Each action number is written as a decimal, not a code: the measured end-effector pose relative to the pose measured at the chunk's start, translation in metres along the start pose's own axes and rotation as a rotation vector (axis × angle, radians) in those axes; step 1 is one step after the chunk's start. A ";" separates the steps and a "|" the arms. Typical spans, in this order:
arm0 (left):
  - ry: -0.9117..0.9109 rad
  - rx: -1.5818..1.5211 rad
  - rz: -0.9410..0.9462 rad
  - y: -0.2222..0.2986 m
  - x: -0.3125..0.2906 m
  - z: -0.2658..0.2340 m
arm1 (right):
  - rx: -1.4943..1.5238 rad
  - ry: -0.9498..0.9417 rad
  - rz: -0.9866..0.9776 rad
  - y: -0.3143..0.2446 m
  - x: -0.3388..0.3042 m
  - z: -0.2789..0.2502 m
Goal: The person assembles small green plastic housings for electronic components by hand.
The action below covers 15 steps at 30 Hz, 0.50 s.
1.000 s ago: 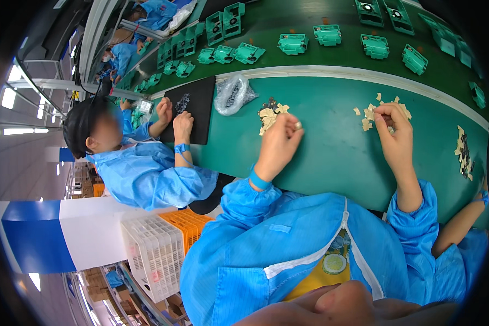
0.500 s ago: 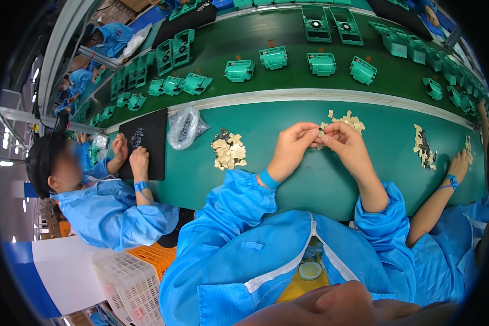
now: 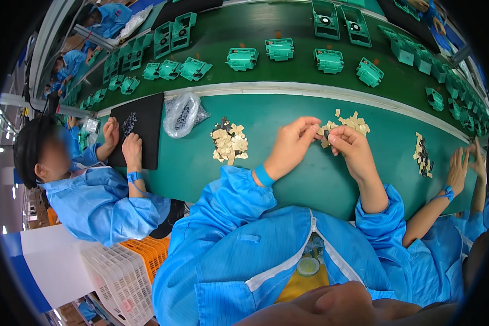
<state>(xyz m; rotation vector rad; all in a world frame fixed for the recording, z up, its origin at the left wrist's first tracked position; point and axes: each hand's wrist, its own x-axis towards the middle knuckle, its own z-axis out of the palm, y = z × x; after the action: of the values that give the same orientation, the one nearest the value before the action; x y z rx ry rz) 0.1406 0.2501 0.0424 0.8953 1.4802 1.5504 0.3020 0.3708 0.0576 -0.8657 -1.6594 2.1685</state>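
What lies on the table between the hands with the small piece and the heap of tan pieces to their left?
Nothing visible: bare green table separates the left hand and right hand, pinching a small piece, from the heap.

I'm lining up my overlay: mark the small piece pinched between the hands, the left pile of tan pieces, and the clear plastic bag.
small piece [image 3: 324,133], head view, on its dark middle between the fingertips.
left pile of tan pieces [image 3: 229,142], head view, centre of the heap.
clear plastic bag [image 3: 182,113], head view, its crinkled middle.

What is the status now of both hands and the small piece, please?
Left hand and right hand meet, pinching a small dark piece. Beige pieces heaped just behind. Nothing between hands and heap.
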 end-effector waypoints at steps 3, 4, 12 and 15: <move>0.015 0.020 -0.022 0.018 -0.001 -0.019 | 0.015 0.028 -0.062 0.002 0.004 -0.008; 0.012 0.025 -0.017 0.022 -0.006 -0.032 | 0.017 0.065 -0.071 0.001 0.005 -0.010; 0.283 1.036 0.083 0.023 -0.056 -0.113 | 0.116 0.083 -0.082 -0.004 0.000 -0.010; 0.234 1.238 0.144 0.024 -0.059 -0.114 | 0.104 0.054 -0.098 -0.001 -0.002 -0.013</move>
<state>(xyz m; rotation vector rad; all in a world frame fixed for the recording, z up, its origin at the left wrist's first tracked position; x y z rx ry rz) 0.0623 0.1475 0.0605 1.5207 2.6361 0.6882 0.3111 0.3803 0.0567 -0.7896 -1.5163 2.1253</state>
